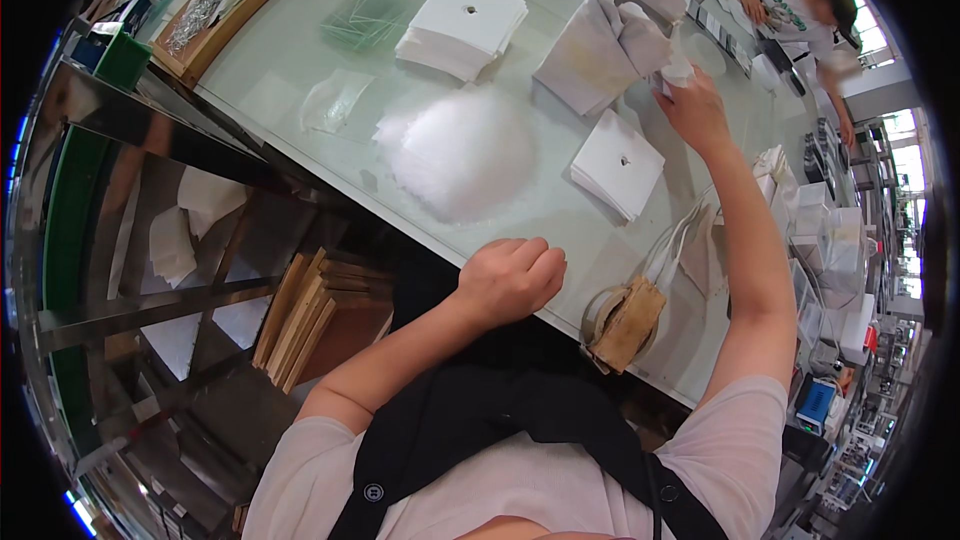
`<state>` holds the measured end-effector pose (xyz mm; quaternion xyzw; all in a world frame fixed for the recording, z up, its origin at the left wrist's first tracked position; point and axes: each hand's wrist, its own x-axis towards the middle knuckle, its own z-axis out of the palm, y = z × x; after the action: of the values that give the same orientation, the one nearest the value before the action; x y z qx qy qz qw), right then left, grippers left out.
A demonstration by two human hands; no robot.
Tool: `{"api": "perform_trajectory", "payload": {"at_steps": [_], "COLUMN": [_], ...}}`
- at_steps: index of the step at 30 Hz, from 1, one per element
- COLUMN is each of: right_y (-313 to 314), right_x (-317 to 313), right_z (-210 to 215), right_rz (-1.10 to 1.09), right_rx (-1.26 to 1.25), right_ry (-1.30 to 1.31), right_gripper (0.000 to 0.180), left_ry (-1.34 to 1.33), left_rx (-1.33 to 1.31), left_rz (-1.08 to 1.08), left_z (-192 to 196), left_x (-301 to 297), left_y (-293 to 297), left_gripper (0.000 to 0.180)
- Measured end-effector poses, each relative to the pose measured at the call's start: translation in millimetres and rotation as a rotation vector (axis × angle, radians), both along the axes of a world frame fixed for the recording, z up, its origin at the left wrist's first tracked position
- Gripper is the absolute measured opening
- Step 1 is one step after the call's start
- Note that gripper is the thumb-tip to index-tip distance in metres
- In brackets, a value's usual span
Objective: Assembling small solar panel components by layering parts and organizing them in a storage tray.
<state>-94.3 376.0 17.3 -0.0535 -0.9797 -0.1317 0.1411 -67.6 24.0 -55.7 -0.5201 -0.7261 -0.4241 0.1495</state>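
My left hand [512, 280] is closed in a fist at the table's near edge, and the inside of its fingers is hidden. At the far right, my right hand [697, 110] pinches a crumpled white piece [676, 70] beside an open off-white bag [585, 65] with a rumpled rim. Whether that piece is part of the bag, I cannot tell. Just left of my right hand lies a stack of white square sheets [618, 165] with a small central hole. A larger similar stack [462, 25] stands farther left. Between my hands and it spreads a pile of thin white round sheets [460, 155].
A brown block-shaped object [627, 325] with pale cords sits near the front edge. Thin clear strips [365, 18] and a translucent sheet [335, 100] lie at the left. Wooden boards [300, 320] stand below the table. A co-worker [790, 0] leans in at the far right.
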Motion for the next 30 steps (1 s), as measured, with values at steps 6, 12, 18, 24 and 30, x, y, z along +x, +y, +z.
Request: {"api": "perform_trajectory", "payload": {"at_steps": [6, 12, 18, 24, 30], "right_y": [-1, -69, -124, -137, -133], "right_x": [21, 88, 233, 326, 353], "right_z": [14, 55, 59, 28, 11], "right_rz": [0.080, 0.085, -0.033, -0.321, -0.393], "right_rx": [-0.018, -0.531, -0.502, -0.259, -0.341], "right_ry": [0.081, 0.122, 0.018, -0.157, -0.223], "right_gripper": [0.025, 0.030, 0.041, 0.057, 0.066], "left_ry": [-0.002, -0.037, -0.026, -0.021, -0.030], "left_rx": [-0.036, -0.033, -0.031, -0.091, -0.072], "left_rz": [0.004, -0.001, -0.029, -0.011, -0.040], "left_z": [0, -2, 1, 1, 6], "left_x": [4, -3, -1, 3, 0], "left_y": [0, -1, 1, 5, 0], "left_gripper": [0.010, 0.011, 0.009, 0.008, 0.007]}}
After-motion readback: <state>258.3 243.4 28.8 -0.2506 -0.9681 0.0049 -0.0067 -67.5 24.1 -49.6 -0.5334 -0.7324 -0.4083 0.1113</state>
